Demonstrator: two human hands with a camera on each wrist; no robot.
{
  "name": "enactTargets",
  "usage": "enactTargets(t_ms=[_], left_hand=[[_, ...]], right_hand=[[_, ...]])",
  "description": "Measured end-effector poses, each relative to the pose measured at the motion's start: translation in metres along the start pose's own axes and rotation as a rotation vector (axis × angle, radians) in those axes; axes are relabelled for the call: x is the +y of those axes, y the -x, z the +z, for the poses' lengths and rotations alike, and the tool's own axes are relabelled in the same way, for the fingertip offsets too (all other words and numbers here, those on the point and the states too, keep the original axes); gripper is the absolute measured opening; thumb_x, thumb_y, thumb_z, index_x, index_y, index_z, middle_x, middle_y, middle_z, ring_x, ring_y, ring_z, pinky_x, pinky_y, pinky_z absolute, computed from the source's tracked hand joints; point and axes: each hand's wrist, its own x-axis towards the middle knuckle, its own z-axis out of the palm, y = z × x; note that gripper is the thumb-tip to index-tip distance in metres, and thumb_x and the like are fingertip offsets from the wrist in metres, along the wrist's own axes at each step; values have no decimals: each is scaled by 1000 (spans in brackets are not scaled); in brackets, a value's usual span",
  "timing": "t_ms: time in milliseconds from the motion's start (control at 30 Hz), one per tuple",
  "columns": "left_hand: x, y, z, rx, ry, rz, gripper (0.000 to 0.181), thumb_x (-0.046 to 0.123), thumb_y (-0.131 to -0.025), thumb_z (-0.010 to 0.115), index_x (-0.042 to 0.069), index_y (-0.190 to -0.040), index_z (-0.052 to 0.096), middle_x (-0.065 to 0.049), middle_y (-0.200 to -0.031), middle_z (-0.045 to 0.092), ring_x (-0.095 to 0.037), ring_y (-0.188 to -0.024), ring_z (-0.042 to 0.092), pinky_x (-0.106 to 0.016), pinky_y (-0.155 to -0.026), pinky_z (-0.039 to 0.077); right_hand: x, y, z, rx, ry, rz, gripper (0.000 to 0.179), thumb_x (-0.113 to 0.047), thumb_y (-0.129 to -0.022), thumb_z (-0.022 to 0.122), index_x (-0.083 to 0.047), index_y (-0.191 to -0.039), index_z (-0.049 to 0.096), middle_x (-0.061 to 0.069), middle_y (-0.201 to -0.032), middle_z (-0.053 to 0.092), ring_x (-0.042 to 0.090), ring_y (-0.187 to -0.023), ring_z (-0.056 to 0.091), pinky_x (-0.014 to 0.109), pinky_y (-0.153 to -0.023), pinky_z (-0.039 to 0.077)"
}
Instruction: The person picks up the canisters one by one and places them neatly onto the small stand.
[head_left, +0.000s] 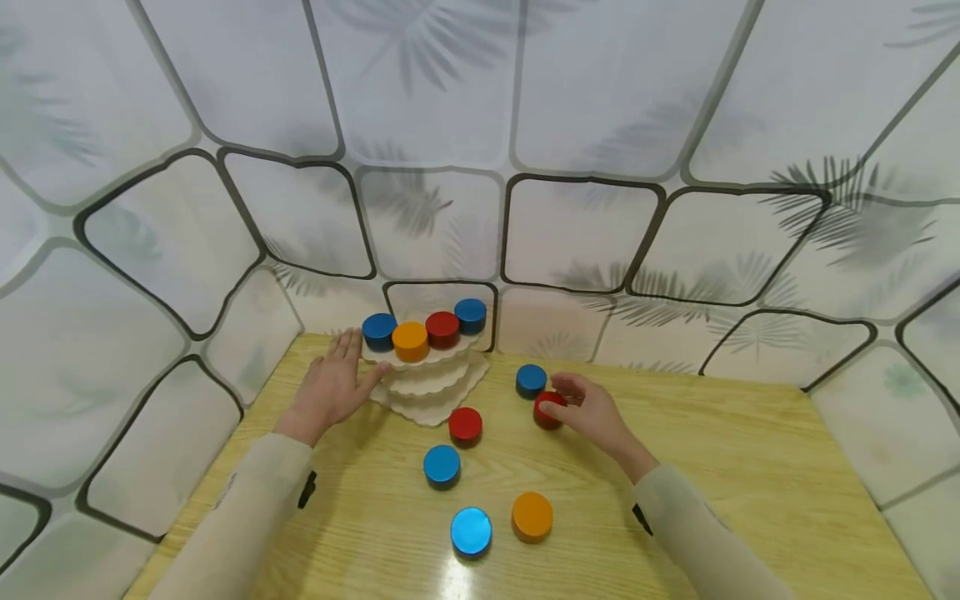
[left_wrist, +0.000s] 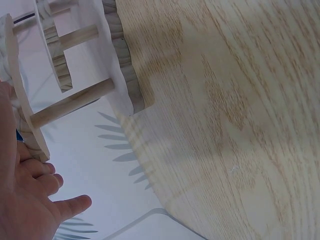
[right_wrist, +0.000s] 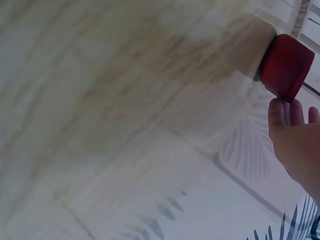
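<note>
- Red block (head_left: 546,420), right of centre: right hand (head_left: 597,417) curls thumb and fingers round it, for grip, I'd guess.
- Tiered stand (head_left: 435,407), left of centre: left hand (head_left: 332,387), outspread, touches its edge, seemingly steadying it.

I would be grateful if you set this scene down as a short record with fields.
Stand: three tiers, on the table
Top tier, left to right: left blue disc, upper orange disc, upper red disc, right blue disc
Left hand: touching the stand at its upper left side
Right hand: touching the far red disc, beside the far blue disc
Also on the table: near red disc, middle blue disc, front blue disc, lower orange disc
</note>
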Motion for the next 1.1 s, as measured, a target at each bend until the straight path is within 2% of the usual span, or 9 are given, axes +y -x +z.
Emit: enactTargets(t_ms=[467,767,1100], left_hand=[[-1,0,0,3,-2,5,95,65,-109,32,-8,-166,12,-32,-172,16,-51,-160,18,-73,-121,30],[-3,0,2,5,-2,4,95,66,-109,31,-9,-165,13,-32,-172,16,-51,-159,19,-73,-121,30],[-2,0,1,2,6,5,95,67,-109,30,-8,-166,12,-32,-172,15,-51,-159,18,-73,-121,30]], right_hand=[[17,7,1,-13,51,21,67,-27,-94,82,-2,-150,55,20,-149,61,34,-126,64,51,-111,53],[22,7,1,-44,46,14,69,-22,-94,81,2,-152,52,24,-150,58,38,-127,64,53,-111,52],[24,6,2,-16,69,-3,61,-17,-91,84,-1,-144,60,19,-139,67,34,-120,68,50,-107,56]])
